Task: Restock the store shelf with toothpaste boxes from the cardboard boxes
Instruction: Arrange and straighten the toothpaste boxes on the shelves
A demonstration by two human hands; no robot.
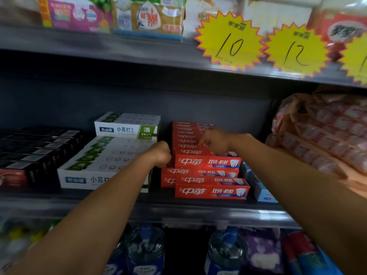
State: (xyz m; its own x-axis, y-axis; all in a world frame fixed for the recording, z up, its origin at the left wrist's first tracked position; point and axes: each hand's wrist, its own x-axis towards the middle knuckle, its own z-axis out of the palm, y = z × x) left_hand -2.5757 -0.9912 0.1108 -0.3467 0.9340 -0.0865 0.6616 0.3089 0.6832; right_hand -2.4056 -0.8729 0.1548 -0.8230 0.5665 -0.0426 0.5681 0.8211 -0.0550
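We press left hand (161, 153) against left end of top red box (207, 162), fingers curled; right hand (213, 141) curled on top, grip unclear; box lies left-right.

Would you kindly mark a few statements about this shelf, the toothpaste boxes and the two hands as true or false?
1. Both hands are at the stack of red toothpaste boxes. True.
2. The white and green toothpaste boxes sit to the right of the red ones. False: they sit to the left of them.
3. The yellow price tags on the shelf above read 10 and 12. True.
4. The left hand rests on the black boxes. False: it is at the left end of the red stack, apart from the black boxes.
5. The right hand is on top of the red stack. True.
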